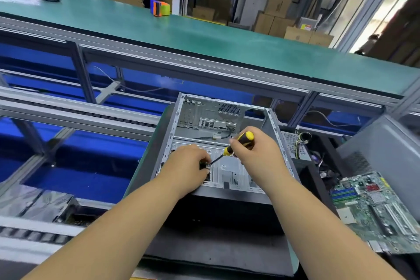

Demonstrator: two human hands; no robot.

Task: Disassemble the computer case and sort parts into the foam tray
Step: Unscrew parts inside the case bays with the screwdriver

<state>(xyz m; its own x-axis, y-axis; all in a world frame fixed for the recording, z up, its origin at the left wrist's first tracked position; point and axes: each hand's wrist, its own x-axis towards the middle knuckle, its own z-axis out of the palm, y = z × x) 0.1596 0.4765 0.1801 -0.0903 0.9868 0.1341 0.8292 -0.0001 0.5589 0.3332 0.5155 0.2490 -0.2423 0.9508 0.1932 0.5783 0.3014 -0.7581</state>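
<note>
Two bare forearms reach in from the lower edge toward an open computer case (268,120) lying on its side on the desk (216,252). The left hand (185,163) has its fingers (203,158) curled down onto a small dark part at the case floor, pinching around the spot where the screwdriver tip lands. The right hand (256,154) grips the yellow-and-black screwdriver (236,144) by its handle, shaft slanting down-left to that same spot. Inside the case, the rear I/O plate (206,123) and a round vent grille (229,110) show on the far wall. To the right, a green motherboard (372,207) lies flat, beyond it a bundle of coloured wires (300,141). A green conveyor belt (204,36) runs across behind, carrying an orange tape dispenser (159,8)
</note>
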